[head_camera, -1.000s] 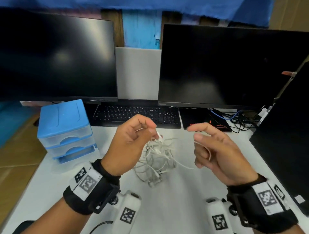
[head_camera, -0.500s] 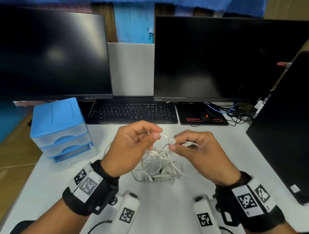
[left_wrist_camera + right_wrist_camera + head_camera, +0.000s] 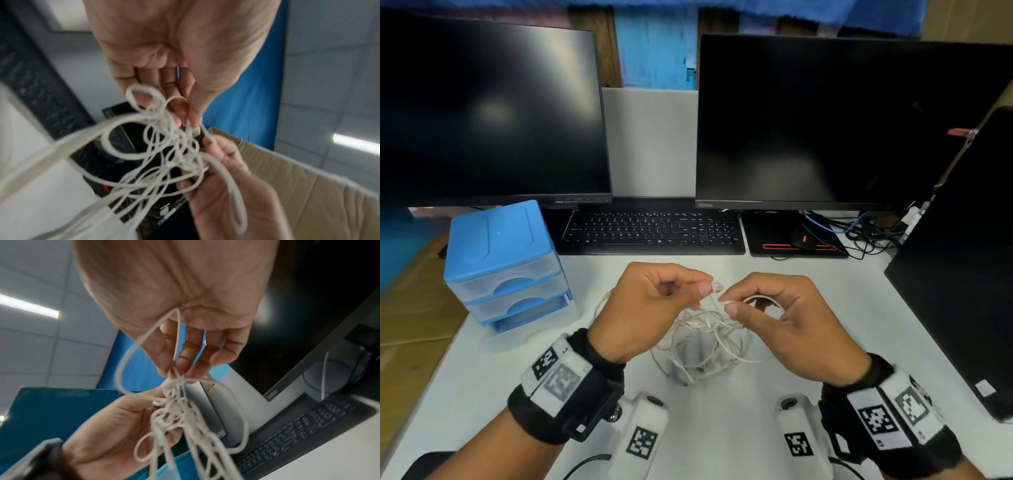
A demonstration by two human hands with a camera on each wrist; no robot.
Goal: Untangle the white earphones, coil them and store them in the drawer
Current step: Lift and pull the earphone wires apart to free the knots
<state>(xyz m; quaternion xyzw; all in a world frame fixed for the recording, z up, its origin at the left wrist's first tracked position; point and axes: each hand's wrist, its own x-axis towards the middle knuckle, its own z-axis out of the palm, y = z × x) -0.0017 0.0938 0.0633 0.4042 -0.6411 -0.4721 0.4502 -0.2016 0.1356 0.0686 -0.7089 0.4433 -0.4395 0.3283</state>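
Note:
The white earphones (image 3: 702,346) hang as a tangled bundle between both hands, above the white desk (image 3: 722,428). My left hand (image 3: 654,308) pinches an earbud (image 3: 717,286) between thumb and forefinger. My right hand (image 3: 774,315) pinches the cable just below it, and a loop (image 3: 760,298) passes by its fingers. In the left wrist view the tangle (image 3: 164,154) hangs from the left hand's fingertips (image 3: 185,116). In the right wrist view the knot (image 3: 176,402) sits under the right hand's fingertips (image 3: 174,368). The blue drawer unit (image 3: 506,263) stands at the left, its lowest drawer (image 3: 530,318) slightly pulled out.
Two dark monitors (image 3: 489,116) (image 3: 842,120) stand at the back with a black keyboard (image 3: 654,233) before them. A mouse (image 3: 803,238) on a black pad and loose cables (image 3: 859,233) lie right. A black panel (image 3: 962,267) borders the right side.
My right hand came in from the right to meet the left hand. The earbud passed from the right hand's pinch to the left's, and the right now pinches the cable below it.

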